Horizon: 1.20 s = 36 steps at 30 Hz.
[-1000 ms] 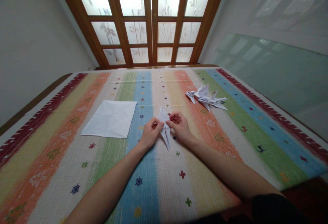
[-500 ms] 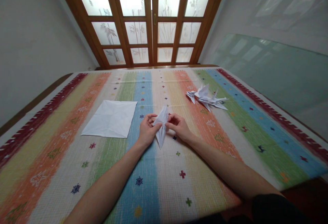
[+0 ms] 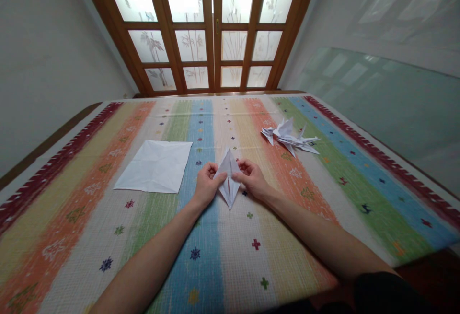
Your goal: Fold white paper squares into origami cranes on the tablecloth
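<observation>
Your left hand [image 3: 208,182] and right hand [image 3: 254,179] pinch the folded paper diamond [image 3: 229,162] between the tabletop [image 3: 237,261] side edges; keep folds even

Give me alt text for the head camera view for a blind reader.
A person's left hand and right hand hold a diamond-shaped folded paper over a striped tablecloth. To the left lies a flat white sheet; farther back, right, lie folded paper figures.
</observation>
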Available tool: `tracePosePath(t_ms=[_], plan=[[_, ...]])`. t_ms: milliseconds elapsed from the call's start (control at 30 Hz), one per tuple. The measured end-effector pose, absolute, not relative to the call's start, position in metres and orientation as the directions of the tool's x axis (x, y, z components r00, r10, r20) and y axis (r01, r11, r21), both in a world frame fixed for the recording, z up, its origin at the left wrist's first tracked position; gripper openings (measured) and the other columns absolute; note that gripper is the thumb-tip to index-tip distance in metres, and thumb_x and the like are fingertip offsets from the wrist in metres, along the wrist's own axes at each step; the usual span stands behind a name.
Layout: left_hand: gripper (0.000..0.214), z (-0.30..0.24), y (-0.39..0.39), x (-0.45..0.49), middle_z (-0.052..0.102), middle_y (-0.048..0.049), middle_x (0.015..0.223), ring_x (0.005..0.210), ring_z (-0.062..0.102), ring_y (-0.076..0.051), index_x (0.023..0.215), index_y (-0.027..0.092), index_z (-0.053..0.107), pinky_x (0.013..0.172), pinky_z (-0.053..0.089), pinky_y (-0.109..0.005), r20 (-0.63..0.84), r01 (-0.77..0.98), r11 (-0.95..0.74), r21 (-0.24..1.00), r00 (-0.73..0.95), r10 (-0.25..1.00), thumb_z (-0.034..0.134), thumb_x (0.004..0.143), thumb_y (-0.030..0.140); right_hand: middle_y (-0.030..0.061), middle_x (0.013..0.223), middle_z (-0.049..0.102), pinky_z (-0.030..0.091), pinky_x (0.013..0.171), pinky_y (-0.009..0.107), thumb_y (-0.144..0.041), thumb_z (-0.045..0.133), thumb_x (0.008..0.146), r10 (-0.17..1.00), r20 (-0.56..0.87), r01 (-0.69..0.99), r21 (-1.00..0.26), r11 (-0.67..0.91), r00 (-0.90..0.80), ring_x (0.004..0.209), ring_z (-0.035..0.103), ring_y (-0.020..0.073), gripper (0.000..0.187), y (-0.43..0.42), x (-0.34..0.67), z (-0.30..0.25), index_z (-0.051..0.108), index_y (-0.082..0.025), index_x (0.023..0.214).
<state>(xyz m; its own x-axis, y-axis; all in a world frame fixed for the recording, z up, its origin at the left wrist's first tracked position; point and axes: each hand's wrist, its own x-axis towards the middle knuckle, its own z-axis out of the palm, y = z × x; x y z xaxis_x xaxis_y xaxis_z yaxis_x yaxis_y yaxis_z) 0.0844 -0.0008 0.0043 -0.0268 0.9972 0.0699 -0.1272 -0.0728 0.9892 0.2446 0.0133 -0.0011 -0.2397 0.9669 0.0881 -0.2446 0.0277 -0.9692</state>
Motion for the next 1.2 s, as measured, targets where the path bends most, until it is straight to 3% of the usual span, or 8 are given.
tracePosePath(t_ms=[100, 300, 467, 700, 833, 933, 1200], plan=[[0.031, 0.0081, -0.0026, 0.0853, 0.041, 0.0076, 0.056, 0.052, 0.037, -0.007, 0.060, 0.019, 0.042, 0.051, 0.031, -0.020, 0.084, -0.088, -0.085, 0.993, -0.007, 0.996, 0.070, 0.062, 0.030, -0.0035, 0.071, 0.057, 0.042, 0.058, 0.025, -0.036, 0.081, 0.060, 0.959, 0.088, -0.232, -0.972, 0.025, -0.268, 0.063, 0.051, 0.0122, 0.036, 0.0101, 0.2429, 0.0015, 0.051, -0.022, 0.073], [0.028, 0.0107, -0.0053, 0.0837, 0.058, -0.0012, 0.074, 0.067, 0.047, -0.013, 0.049, 0.019, 0.033, 0.061, 0.036, -0.024, 0.144, -0.136, -0.129, 0.982, 0.105, 0.984, 0.060, 0.056, 0.023, -0.0052, 0.066, 0.052, 0.038, 0.055, 0.023, -0.031, 0.078, 0.058, 0.949, 0.067, -0.225, -0.974, -0.004, -0.308, 0.059, 0.046, 0.0110, 0.035, 0.0084, 0.2401, 0.0013, 0.046, -0.022, 0.070], [0.025, 0.0081, -0.0063, 0.0827, 0.049, 0.0002, 0.066, 0.064, 0.041, -0.012, 0.047, 0.019, 0.030, 0.060, 0.031, -0.025, 0.175, -0.176, -0.148, 0.973, 0.151, 0.973, 0.055, 0.053, 0.019, -0.0047, 0.067, 0.054, 0.036, 0.056, 0.023, -0.026, 0.075, 0.056, 0.943, 0.039, -0.247, -0.968, -0.046, -0.329, 0.060, 0.045, 0.0108, 0.028, 0.0088, 0.2395, -0.0013, 0.052, -0.020, 0.072], [0.024, 0.0076, -0.0061, 0.0825, 0.046, 0.0013, 0.068, 0.065, 0.039, -0.011, 0.053, 0.018, 0.035, 0.058, 0.030, -0.023, 0.162, -0.253, -0.113, 0.961, 0.185, 0.969, 0.059, 0.052, 0.017, -0.0038, 0.067, 0.059, 0.037, 0.056, 0.023, -0.026, 0.074, 0.056, 0.932, -0.021, -0.282, -0.951, -0.130, -0.362, 0.058, 0.047, 0.0105, 0.025, 0.0076, 0.2389, -0.0006, 0.062, -0.018, 0.077], [0.027, 0.0076, -0.0059, 0.0827, 0.046, 0.0043, 0.069, 0.062, 0.039, -0.010, 0.070, 0.020, 0.045, 0.057, 0.030, -0.022, 0.058, -0.333, 0.014, 0.943, 0.206, 0.977, 0.062, 0.050, 0.018, -0.0027, 0.067, 0.061, 0.039, 0.056, 0.024, -0.030, 0.077, 0.057, 0.922, -0.042, -0.274, -0.949, -0.158, -0.386, 0.057, 0.050, 0.0111, 0.027, 0.0070, 0.2393, 0.0038, 0.063, -0.017, 0.077], [0.029, 0.0086, -0.0055, 0.0814, 0.050, 0.0027, 0.073, 0.065, 0.042, -0.012, 0.077, 0.019, 0.052, 0.058, 0.032, -0.022, 0.019, -0.256, 0.045, 0.966, 0.242, 0.970, 0.062, 0.050, 0.021, -0.0016, 0.070, 0.063, 0.040, 0.058, 0.025, -0.031, 0.080, 0.056, 0.922, -0.019, -0.263, -0.956, -0.131, -0.387, 0.059, 0.051, 0.0114, 0.030, 0.0074, 0.2398, 0.0057, 0.065, -0.017, 0.077], [0.018, 0.0120, -0.0045, 0.0813, 0.042, 0.0046, 0.062, 0.060, 0.038, -0.011, 0.061, 0.018, 0.046, 0.056, 0.031, -0.023, 0.094, -0.099, -0.070, 0.993, 0.269, 0.959, 0.061, 0.055, 0.027, -0.0052, 0.057, 0.053, 0.030, 0.049, 0.022, -0.035, 0.082, 0.056, 0.955, -0.050, -0.295, -0.945, -0.140, -0.293, 0.050, 0.042, 0.0082, 0.034, 0.0119, 0.2429, 0.0017, 0.052, -0.019, 0.060]])
